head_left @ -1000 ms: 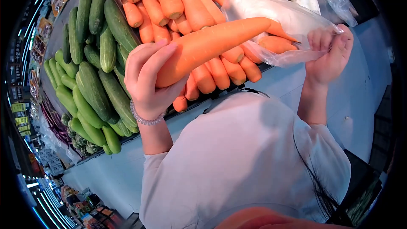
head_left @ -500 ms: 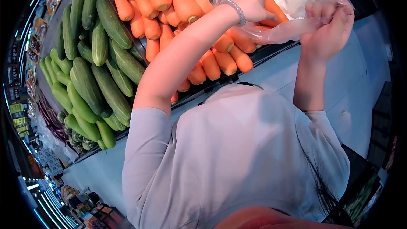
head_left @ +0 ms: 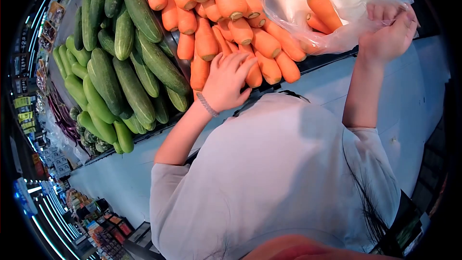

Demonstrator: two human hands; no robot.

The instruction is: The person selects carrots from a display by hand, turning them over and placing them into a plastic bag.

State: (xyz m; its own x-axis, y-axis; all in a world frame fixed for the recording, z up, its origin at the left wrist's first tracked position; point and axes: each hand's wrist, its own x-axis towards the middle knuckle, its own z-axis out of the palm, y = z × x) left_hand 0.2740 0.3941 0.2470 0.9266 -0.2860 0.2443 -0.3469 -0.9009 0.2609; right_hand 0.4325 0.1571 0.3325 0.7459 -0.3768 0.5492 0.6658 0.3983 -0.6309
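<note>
My left hand [head_left: 227,81] rests palm down on the front edge of the pile of carrots [head_left: 231,0], its fingers spread over a few of them and closed on none. A beaded bracelet is on that wrist. At the right, my right hand [head_left: 389,33] is closed on the gathered edge of a clear plastic bag [head_left: 337,43]. Inside the bag's mouth lie an orange carrot [head_left: 324,10] and part of another beside it. White, smooth shapes show behind the film.
Dark green cucumbers [head_left: 139,12] lie left of the carrots, with lighter green vegetables [head_left: 97,103] below them. Purple long beans [head_left: 62,115] are farther left. The display's dark edge runs beneath the produce. Packaged goods fill shelves [head_left: 103,231] at the lower left.
My left hand has let go of the carrot in the bag and moved left and down onto the pile. My right hand still holds the bag.
</note>
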